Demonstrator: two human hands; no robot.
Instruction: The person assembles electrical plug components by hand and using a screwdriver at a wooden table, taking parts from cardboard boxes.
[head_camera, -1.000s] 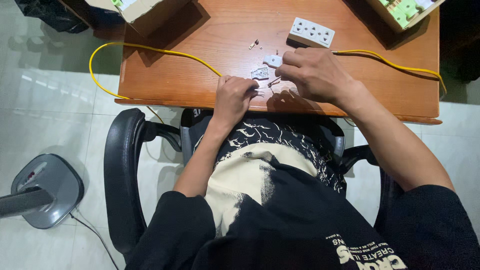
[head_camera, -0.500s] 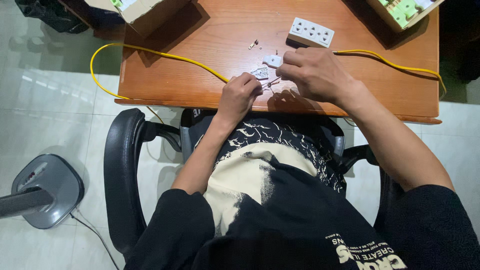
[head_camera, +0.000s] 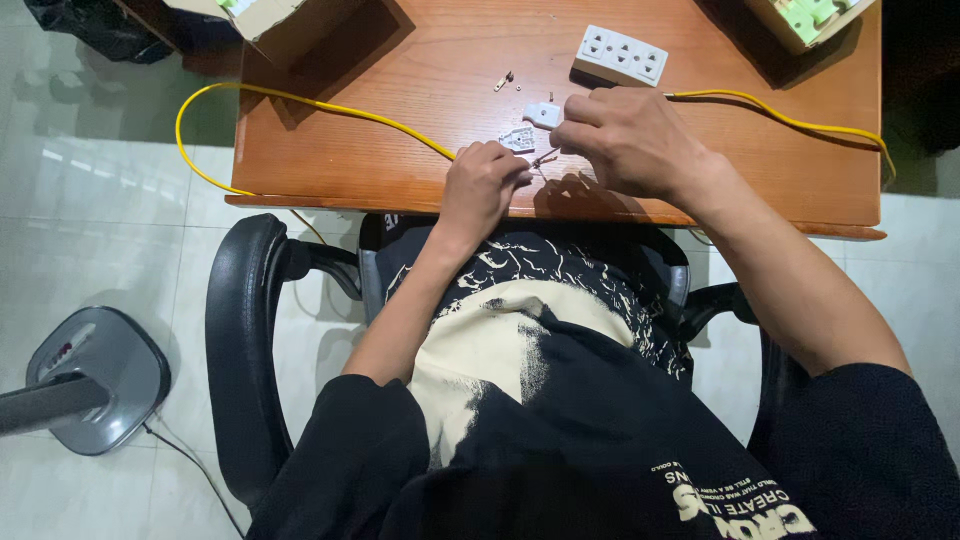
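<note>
My left hand (head_camera: 482, 187) rests on the wooden table (head_camera: 400, 150) and pinches the end of the yellow cable (head_camera: 300, 100) near its stripped wires. My right hand (head_camera: 625, 140) hovers just right of it, fingers curled around a white plug shell (head_camera: 543, 113). A second white plug half (head_camera: 517, 139) lies between the two hands. A white three-socket outlet block (head_camera: 621, 55) sits beyond my right hand. Small metal screws and a prong (head_camera: 503, 82) lie loose on the wood.
A cardboard box (head_camera: 275, 20) stands at the table's far left, another box with green parts (head_camera: 805, 20) at the far right. The yellow cable loops off the left edge and also runs right (head_camera: 800, 122). A black office chair (head_camera: 235, 340) and a grey fan base (head_camera: 95, 380) are below.
Both hands stay over the plug parts; my left hand has shifted slightly toward the right hand. The other objects have not moved.
</note>
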